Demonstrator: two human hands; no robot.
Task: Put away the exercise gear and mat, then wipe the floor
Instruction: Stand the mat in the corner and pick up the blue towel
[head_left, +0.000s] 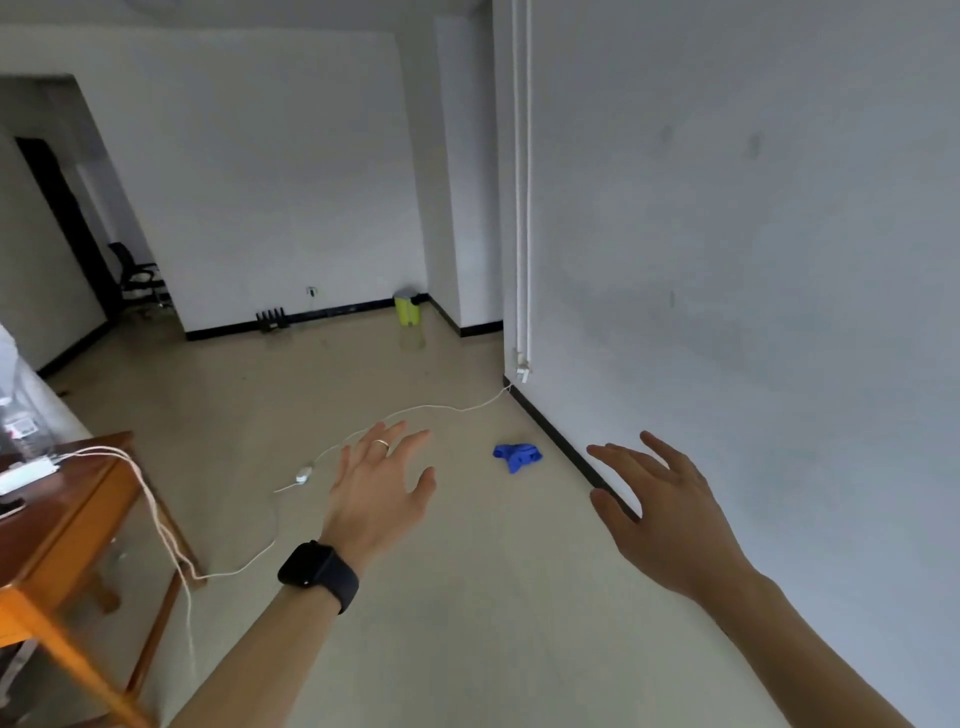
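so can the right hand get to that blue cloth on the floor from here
Probably yes. The right hand is open and empty, and only bare floor lies between it and the blue cloth by the wall, though it looks farther off, so likely a step and bend.

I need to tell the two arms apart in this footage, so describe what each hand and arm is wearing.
The left hand has a thin gold-coloured ring on one finger, and its wrist carries a black smartwatch with a dark rectangular face and a matching black band. The right hand wears nothing: no ring, watch or glove. Both forearms are bare, with no sleeves in view.
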